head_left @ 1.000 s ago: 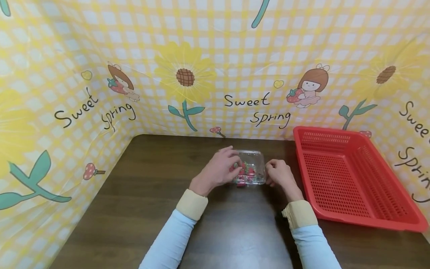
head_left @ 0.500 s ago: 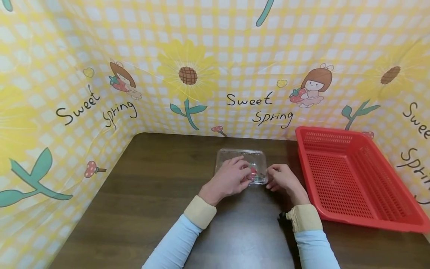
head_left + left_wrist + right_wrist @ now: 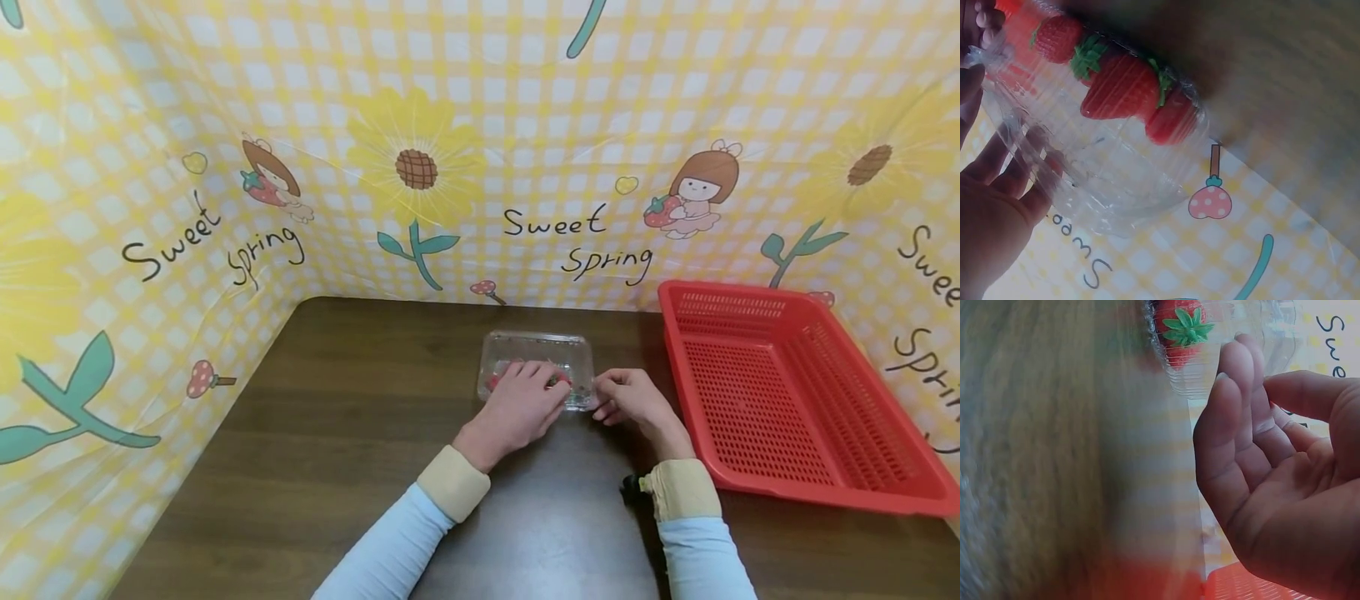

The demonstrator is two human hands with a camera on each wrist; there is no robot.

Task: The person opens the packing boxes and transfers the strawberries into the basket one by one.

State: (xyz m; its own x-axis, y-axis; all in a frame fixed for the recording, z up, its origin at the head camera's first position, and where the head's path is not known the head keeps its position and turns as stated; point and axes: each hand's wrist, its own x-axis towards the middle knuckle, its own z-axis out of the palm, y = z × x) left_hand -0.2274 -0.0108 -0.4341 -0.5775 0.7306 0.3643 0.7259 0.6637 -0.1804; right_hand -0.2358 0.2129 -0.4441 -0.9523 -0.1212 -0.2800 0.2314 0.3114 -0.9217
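Observation:
A clear plastic box [image 3: 573, 339] stands on the dark wooden table, with red strawberries [image 3: 1121, 86] bearing green leaf caps inside. My left hand [image 3: 522, 402] reaches over the near rim, its fingers extended over the berries and covering some of them in the head view. Through the clear wall the left wrist view shows those fingers [image 3: 1013, 172] relaxed and nearly straight. At the right end of the box, my right hand [image 3: 633, 397] pinches the rim between thumb and finger. One strawberry [image 3: 1182, 331] lies against the wall near the right fingertips.
A large red plastic basket [image 3: 750, 417] stands close to the right of my right hand. A yellow checked cloth [image 3: 465, 125] with flowers and lettering hangs behind and beside the table [image 3: 337, 400]. A small black object [image 3: 635, 490] sits by my right cuff.
My left hand shifts right across the box, its fingers spreading over the berries. The box's left end comes into sight. My right hand stays at the right rim, slightly lower.

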